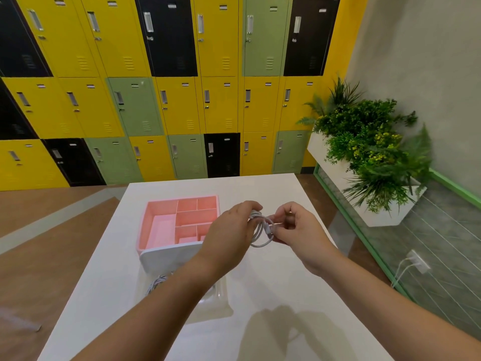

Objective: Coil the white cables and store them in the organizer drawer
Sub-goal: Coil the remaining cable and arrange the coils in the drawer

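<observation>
- White cable (261,232), coiled: left part of its loops hidden inside the left hand (230,230); its end partly covered by the fingertips of the right hand (299,230).
- Pink organizer (145,225): near right corner hidden behind the left hand.
- Second cable bundle (156,282) in the clear drawer (221,306): right part hidden under the left forearm, strands blurred.
- Forearms: left cut off by the bottom edge, right by the lower right corner.
- Table (273,295): near edge out of frame.
- Locker labels (134,85): too small to read.
- Grey object (23,321) on the floor: blurred, unidentifiable.
</observation>
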Demonstrator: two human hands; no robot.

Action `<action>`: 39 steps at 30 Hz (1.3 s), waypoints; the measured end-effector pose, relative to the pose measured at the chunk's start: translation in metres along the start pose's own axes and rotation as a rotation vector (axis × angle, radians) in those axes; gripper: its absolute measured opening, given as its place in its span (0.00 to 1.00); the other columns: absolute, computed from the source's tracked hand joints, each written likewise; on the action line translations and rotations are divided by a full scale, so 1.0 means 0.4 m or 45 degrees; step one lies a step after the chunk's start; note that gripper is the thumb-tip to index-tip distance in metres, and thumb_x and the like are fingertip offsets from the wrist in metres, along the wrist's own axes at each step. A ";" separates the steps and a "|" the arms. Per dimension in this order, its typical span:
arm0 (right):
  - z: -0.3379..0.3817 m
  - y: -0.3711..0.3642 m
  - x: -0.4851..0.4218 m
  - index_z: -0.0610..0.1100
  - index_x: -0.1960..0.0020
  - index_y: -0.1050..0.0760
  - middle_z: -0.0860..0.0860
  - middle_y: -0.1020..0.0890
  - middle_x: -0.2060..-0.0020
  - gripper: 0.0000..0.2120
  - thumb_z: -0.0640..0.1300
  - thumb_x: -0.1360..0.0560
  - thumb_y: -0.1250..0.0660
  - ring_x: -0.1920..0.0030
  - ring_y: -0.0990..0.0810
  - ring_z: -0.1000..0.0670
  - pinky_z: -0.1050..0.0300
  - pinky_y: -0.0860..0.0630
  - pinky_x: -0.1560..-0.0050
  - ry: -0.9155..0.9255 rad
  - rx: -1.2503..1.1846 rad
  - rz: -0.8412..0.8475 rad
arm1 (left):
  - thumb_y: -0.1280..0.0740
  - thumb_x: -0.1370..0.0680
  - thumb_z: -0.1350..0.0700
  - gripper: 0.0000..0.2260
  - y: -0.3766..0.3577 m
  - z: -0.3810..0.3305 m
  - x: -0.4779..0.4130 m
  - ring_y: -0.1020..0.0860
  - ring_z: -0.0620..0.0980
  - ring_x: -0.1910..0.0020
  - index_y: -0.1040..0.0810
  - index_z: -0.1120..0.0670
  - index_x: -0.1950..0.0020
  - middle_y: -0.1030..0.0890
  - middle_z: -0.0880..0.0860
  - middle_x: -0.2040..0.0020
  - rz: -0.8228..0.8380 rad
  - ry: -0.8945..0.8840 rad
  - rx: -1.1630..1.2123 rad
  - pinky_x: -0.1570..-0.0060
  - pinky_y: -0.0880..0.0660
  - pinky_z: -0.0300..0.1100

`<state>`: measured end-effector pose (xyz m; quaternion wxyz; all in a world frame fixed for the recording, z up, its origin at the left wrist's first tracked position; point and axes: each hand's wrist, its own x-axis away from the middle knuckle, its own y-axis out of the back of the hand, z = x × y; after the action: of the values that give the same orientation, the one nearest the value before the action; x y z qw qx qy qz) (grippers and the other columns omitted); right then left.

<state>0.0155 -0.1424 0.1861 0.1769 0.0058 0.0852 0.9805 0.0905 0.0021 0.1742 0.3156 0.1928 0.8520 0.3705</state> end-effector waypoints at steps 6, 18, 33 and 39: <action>-0.005 0.009 -0.001 0.44 0.53 0.26 0.45 0.17 0.55 0.10 0.31 0.28 0.30 0.52 0.19 0.45 0.54 0.20 0.51 0.066 -0.017 0.051 | 0.39 0.19 0.56 0.08 0.004 -0.005 -0.009 0.23 0.46 0.52 0.25 0.48 0.42 0.19 0.45 0.49 -0.007 0.034 0.094 0.52 0.25 0.44; 0.010 0.016 0.006 0.47 0.47 0.21 0.50 0.19 0.53 0.12 0.35 0.21 0.40 0.52 0.20 0.49 0.59 0.21 0.52 0.102 0.185 0.014 | 0.38 0.18 0.54 0.06 0.023 -0.012 -0.019 0.24 0.41 0.60 0.22 0.50 0.44 0.20 0.44 0.54 0.074 0.288 0.636 0.69 0.30 0.28; 0.026 0.008 0.003 0.44 0.59 0.23 0.47 0.18 0.62 0.05 0.42 0.26 0.29 0.60 0.19 0.49 0.60 0.21 0.60 0.050 0.264 -0.065 | 0.41 0.17 0.54 0.08 0.007 -0.031 -0.010 0.25 0.43 0.63 0.23 0.54 0.47 0.21 0.48 0.57 -0.015 0.461 0.918 0.66 0.28 0.30; 0.020 -0.014 -0.002 0.35 0.55 0.22 0.41 0.17 0.56 0.04 0.36 0.26 0.29 0.60 0.16 0.48 0.55 0.18 0.52 -0.080 -0.065 -0.038 | 0.41 0.17 0.56 0.06 -0.006 -0.037 -0.011 0.26 0.42 0.60 0.25 0.51 0.50 0.22 0.48 0.57 -0.161 0.469 0.927 0.61 0.29 0.32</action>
<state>0.0188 -0.1361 0.1928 0.1942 0.0308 0.0548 0.9789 0.0834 -0.0096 0.1821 0.0912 0.1697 0.9798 0.0533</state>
